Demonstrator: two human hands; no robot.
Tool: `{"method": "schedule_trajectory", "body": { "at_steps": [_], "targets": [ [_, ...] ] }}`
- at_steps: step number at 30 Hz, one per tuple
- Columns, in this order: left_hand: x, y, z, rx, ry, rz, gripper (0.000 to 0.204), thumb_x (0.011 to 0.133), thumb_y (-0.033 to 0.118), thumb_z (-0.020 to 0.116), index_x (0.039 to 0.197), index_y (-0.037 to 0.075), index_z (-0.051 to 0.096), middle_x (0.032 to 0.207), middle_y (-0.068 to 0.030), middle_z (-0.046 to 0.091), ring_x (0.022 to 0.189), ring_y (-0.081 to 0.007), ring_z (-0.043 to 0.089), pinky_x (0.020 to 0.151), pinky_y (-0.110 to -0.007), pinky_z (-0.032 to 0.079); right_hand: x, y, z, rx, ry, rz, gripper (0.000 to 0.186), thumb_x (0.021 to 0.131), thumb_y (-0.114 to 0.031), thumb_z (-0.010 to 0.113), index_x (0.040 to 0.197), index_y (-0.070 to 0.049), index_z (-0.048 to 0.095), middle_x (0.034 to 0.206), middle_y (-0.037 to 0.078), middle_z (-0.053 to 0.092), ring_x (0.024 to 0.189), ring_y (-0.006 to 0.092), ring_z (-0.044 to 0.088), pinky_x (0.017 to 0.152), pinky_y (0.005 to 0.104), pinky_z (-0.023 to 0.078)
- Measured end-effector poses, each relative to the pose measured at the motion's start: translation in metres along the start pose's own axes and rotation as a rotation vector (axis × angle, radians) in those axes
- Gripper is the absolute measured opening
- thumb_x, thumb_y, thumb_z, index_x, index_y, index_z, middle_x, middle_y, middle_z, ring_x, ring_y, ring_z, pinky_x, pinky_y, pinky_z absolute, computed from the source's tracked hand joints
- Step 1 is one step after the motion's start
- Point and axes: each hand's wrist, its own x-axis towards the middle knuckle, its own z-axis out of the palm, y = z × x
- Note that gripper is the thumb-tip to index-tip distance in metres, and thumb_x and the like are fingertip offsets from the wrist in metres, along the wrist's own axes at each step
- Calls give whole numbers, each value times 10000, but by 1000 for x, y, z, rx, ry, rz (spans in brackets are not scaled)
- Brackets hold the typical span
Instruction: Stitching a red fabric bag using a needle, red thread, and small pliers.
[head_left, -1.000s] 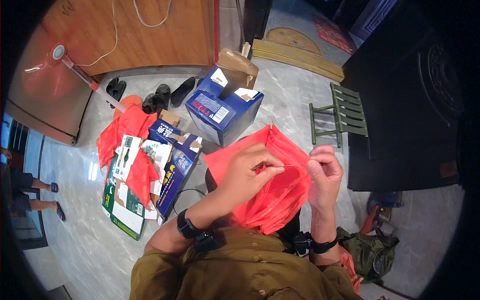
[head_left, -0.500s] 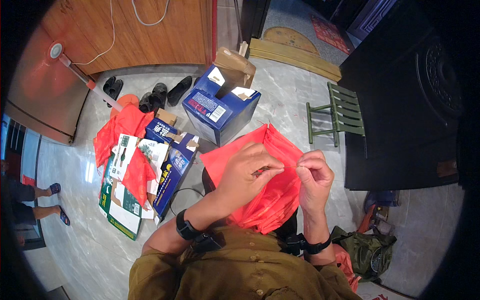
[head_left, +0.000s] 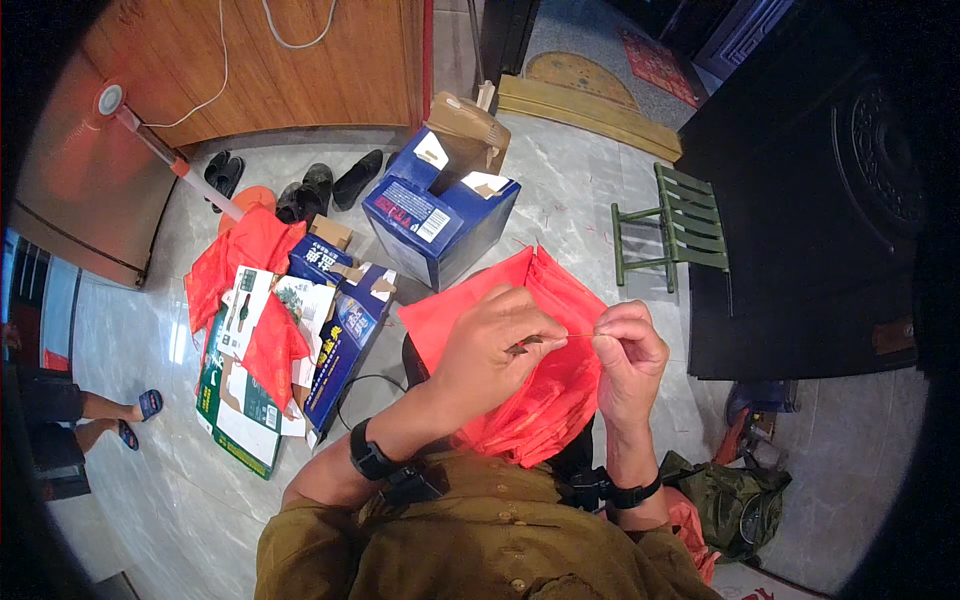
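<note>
Over my lap lies a stack of red cloth pieces, with folded edges showing below and a pointed corner reaching up past my hands. My left hand is closed in a pinch above the cloth. Opposite it, my right hand pinches with thumb and forefinger. A thin strand, perhaps thread or a needle, spans the small gap between the two pinches. Some small dark brownish bit shows by my left fingers, too small to name.
A blue cardboard box stands open ahead. Flattened cartons and red cloth lie to the left, near black shoes and a pole-shaped stand. A green folding stool is at right; another person's feet are far left.
My hands stay almost still, both pinching the thin strand. At the far left, the other person's sandalled feet have shifted to the right.
</note>
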Motion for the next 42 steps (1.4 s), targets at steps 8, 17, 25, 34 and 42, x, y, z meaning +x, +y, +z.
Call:
{"method": "schedule_trajectory", "body": {
  "at_steps": [8, 17, 25, 34, 42],
  "targets": [
    [0, -1, 1, 7, 1, 24, 83, 718, 43, 674, 796, 64, 651, 705, -55, 539, 677, -223, 504, 590, -332, 415, 0, 0, -1, -9, -3, 0, 98, 748, 33, 678, 815, -22, 632, 862, 69, 557, 800, 149, 546, 719, 257, 438],
    [1, -1, 0, 34, -1, 33, 84, 715, 32, 706, 790, 56, 676, 717, -47, 598, 648, -195, 520, 568, -301, 405, 0, -1, -1, -11, -8, -4, 111, 742, 52, 667, 816, -23, 633, 859, 67, 556, 802, 149, 550, 722, 256, 442],
    [0, -1, 0, -2, 17, 40, 123, 697, 8, 662, 805, 67, 664, 711, -49, 547, 679, -224, 505, 599, -337, 417, 0, -3, 0, -25, -10, -19, 117, 736, 56, 666, 811, -26, 629, 854, 67, 554, 798, 150, 552, 720, 259, 446],
    [-1, -1, 3, -45, 38, 27, 157, 673, -15, 666, 807, 68, 669, 685, -44, 541, 655, -212, 498, 578, -324, 407, -1, -4, 0, -35, 3, -38, 116, 726, 59, 671, 799, -24, 634, 860, 74, 555, 797, 154, 555, 717, 260, 452],
    [0, 2, 1, -40, -1, 22, 163, 674, -25, 652, 809, 66, 659, 691, -50, 536, 660, -224, 495, 585, -329, 408, -1, -3, -1, -49, 3, -65, 116, 718, 51, 679, 798, -23, 639, 850, 76, 565, 790, 157, 556, 697, 262, 457]
  ]
}}
